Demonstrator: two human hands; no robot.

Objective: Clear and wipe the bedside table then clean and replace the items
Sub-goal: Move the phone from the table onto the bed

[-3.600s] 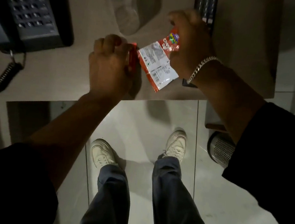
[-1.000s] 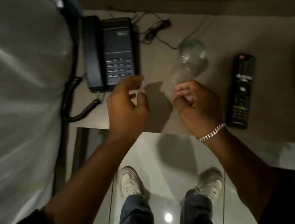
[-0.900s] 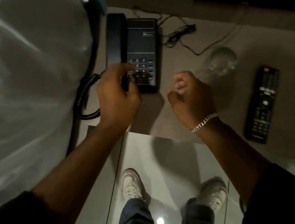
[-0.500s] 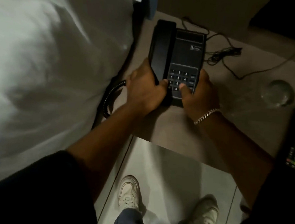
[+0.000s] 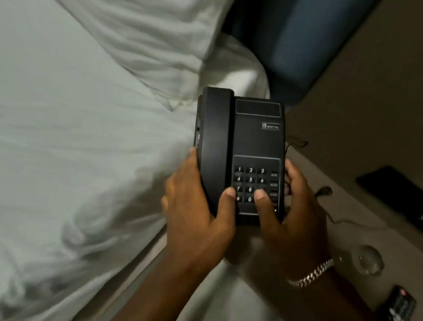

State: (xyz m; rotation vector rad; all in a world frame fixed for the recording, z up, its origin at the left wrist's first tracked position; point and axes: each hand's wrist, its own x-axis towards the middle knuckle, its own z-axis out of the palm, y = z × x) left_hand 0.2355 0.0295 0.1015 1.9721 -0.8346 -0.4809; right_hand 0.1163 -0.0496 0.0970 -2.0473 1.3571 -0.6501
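Where it sat on the table, the phone [image 5: 241, 147] now hangs between 2 hands.

The telephone [image 5: 241, 152] is sitting between the two hands, the left hand [image 5: 196, 207] gripping its handset side and the right hand [image 5: 295, 212] its keypad side. The bed [image 5: 67, 149] is lying to its left. To the right, the bedside table [image 5: 346, 236] is carrying a glass [image 5: 369, 260], with a remote [image 5: 399, 315] lying nearer the person.

black telephone [image 5: 241, 147], keypad digits 1–9, 0, small illegible brand label
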